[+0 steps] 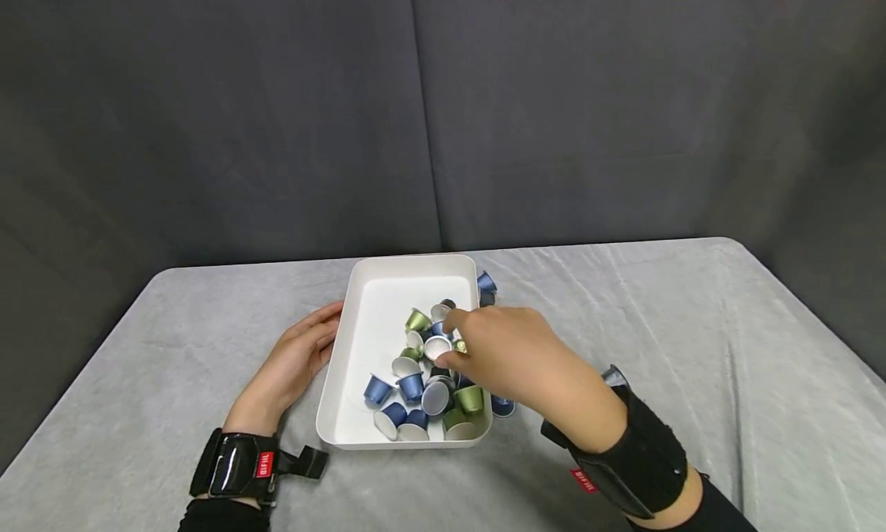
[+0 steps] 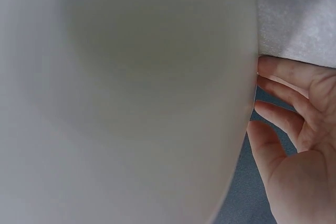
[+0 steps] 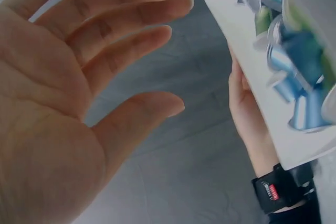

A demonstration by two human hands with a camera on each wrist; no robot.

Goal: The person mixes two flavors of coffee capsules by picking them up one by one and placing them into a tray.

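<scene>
- The left hand (image 1: 294, 367) lies flat on the grey counter (image 1: 138, 347), fingers relaxed and touching the left wall of the white tray (image 1: 360, 317), holding nothing.
- The tray sits mid-counter, nearer the front edge; blue, green and silver capsules (image 1: 422, 386) are heaped along its right side.
- The right hand (image 1: 515, 355) hovers over that heap, fingers loosely spread and released.
- Two blue capsules (image 1: 487, 284) lie just outside the tray's far right corner.

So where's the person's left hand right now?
In the head view the left hand rests open on the grey table, fingers against the left outer wall of the white tray of coffee capsules.
</scene>
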